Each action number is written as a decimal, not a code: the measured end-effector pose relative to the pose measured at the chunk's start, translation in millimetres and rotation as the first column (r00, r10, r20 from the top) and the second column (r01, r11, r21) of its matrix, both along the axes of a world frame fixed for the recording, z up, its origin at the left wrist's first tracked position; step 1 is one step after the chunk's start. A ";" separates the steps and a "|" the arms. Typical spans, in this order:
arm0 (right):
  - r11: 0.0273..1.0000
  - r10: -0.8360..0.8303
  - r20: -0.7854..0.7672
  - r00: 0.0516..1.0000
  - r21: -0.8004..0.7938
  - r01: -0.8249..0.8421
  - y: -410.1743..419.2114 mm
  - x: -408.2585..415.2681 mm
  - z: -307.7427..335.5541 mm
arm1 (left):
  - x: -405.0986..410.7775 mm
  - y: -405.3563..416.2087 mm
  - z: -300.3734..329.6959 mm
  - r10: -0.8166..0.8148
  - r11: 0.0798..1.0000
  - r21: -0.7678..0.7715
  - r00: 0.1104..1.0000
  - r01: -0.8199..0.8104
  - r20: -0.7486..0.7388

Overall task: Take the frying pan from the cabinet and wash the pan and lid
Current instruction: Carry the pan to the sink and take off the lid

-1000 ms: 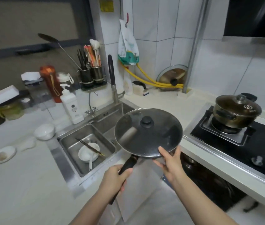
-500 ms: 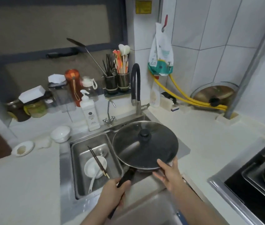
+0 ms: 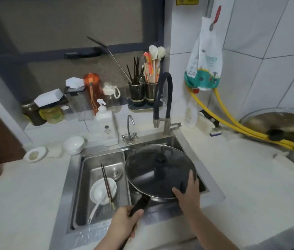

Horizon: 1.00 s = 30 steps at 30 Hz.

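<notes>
A dark frying pan with a long black handle sits over the right side of the steel sink. A round glass lid with a black knob covers it. My left hand is wrapped around the handle at the sink's front edge. Fingers spread, my right hand rests on the lid's near right rim and presses against the pan edge. Whether the pan rests on the sink floor is hidden.
A steel basin in the sink's left half holds a white bowl, spoon and chopsticks. The black gooseneck faucet rises behind the pan. A soap bottle, small white bowl, jars and utensil holders line the back. Another lid leans right.
The pan with its lid has moved left from in front of the counter and down into the sink's right side. My view has swung left, away from the stove.
</notes>
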State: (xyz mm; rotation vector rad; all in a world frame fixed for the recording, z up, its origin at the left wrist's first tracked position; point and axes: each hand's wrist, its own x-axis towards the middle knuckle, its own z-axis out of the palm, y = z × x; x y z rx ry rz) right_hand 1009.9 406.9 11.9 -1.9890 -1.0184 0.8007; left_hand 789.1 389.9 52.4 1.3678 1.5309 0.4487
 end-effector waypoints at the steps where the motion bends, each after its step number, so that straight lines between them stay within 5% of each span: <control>1: 0.993 0.108 0.215 0.971 -0.066 -0.095 4.3 2.6 1.7 | 1.0 4.4 -1.4 0.001 1.000 -0.019 1.000 -0.001 0.010; 3: 0.953 0.293 0.399 0.869 -0.198 -0.231 16.1 7.6 3.6 | 2.6 15.9 -4.1 -0.006 0.999 -0.051 1.000 0.007 0.024; 6: 0.904 0.402 0.388 0.829 -0.312 -0.293 35.5 12.5 2.1 | 4.7 37.1 -9.8 -0.032 0.995 -0.097 0.999 0.034 0.023; 22: 0.894 0.351 0.239 0.906 -0.373 -0.248 85.9 3.1 -28.4 | 0.9 110.4 -49.6 -0.025 0.957 -0.283 0.991 0.062 0.135; 30: 0.866 0.347 0.125 0.929 -0.424 -0.266 92.3 10.3 -51.3 | 13.3 121.9 -69.1 0.002 0.944 -0.331 0.998 0.017 0.058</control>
